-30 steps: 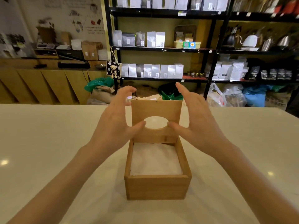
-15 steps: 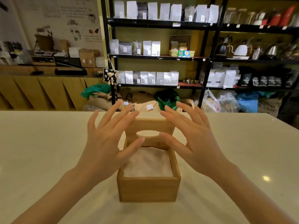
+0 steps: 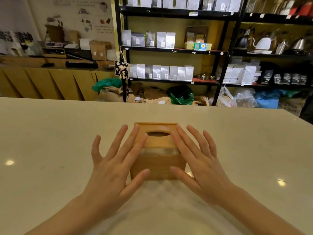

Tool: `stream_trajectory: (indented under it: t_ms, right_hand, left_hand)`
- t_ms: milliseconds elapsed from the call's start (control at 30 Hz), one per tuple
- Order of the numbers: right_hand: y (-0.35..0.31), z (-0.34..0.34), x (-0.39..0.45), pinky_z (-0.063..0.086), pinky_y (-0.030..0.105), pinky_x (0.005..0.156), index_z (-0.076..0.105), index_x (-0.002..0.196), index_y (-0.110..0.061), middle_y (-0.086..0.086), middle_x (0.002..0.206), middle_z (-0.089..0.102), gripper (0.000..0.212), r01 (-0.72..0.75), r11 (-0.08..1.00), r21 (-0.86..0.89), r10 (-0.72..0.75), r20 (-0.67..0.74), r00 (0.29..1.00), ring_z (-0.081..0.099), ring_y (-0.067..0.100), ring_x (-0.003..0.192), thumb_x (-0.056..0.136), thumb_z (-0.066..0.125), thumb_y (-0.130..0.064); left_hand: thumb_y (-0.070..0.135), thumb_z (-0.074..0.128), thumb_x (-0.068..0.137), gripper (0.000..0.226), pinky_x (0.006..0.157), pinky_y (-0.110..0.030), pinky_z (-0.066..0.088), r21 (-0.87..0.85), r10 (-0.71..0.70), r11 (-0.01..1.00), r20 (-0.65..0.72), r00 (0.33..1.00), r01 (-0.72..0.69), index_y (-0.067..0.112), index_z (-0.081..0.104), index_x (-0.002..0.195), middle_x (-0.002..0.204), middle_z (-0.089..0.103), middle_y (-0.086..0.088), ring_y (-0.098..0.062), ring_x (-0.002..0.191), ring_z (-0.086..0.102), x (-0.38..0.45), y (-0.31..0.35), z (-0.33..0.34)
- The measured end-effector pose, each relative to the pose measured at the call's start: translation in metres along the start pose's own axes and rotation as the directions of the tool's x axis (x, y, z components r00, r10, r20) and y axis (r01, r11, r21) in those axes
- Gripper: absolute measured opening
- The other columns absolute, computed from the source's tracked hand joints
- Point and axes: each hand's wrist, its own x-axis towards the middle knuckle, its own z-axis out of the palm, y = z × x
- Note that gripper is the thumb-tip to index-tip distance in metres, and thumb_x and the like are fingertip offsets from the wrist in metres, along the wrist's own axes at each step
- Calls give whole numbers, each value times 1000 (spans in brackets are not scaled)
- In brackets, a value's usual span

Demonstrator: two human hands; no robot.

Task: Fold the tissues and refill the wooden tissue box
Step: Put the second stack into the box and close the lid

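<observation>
Left hand [image 3: 111, 168], open w/ fingers spread, rests flat on the left side of the wooden tissue box [image 3: 157, 165] at centre of the white counter [image 3: 50, 133]. The lid [image 3: 156, 136] w/ oval slot lies tilted over the far part; press evenly so it seats level. A strip of white tissues [image 3: 160, 151] shows at the near gap. Right hand [image 3: 201, 165] is open too, flat on the right side.

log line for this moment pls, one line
stage: closing lid | lid: nearly flat on wooden tissue box, near edge not seated | left hand: open, on lid | right hand: open, on lid
</observation>
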Motion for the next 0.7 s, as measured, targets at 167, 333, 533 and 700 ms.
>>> stream_trajectory:
  t_ms: [167,333,533,700]
  right_hand:
    - [2,5,-5,10,47,112,27,142,-18,3,149,32,57,19,1000,-8,-19,-31,999,20,22,139,94,24,-50]
    - [1,8,-8,10,49,111,34,139,-17,2,146,38,54,24,1000,2,-24,-69,997,24,21,138,95,25,-47]
    - [2,10,-8,8,49,111,47,133,-15,2,140,49,52,33,999,6,-32,-79,996,31,20,134,95,27,-46]
    - [-4,12,-9,11,49,110,50,130,-11,4,136,54,53,72,995,-65,-78,-92,993,37,17,132,93,34,-45]
  left_hand:
    - [55,16,91,59,108,-53,-4,3,6,1000,12,1000,-6,28,18,143,154,16,3,-16,142,4,-8,2,5]
    - [53,18,91,58,108,-55,-2,10,15,1000,34,999,-15,26,24,142,152,22,2,-16,142,8,-10,1,7]
    - [51,17,92,54,108,-54,-2,-7,26,1000,40,999,-26,28,31,139,147,33,4,-16,140,15,-11,-1,5]
    - [52,16,92,54,108,-53,-1,-41,18,999,44,999,-16,29,35,136,144,39,7,-11,136,23,-12,-4,3]
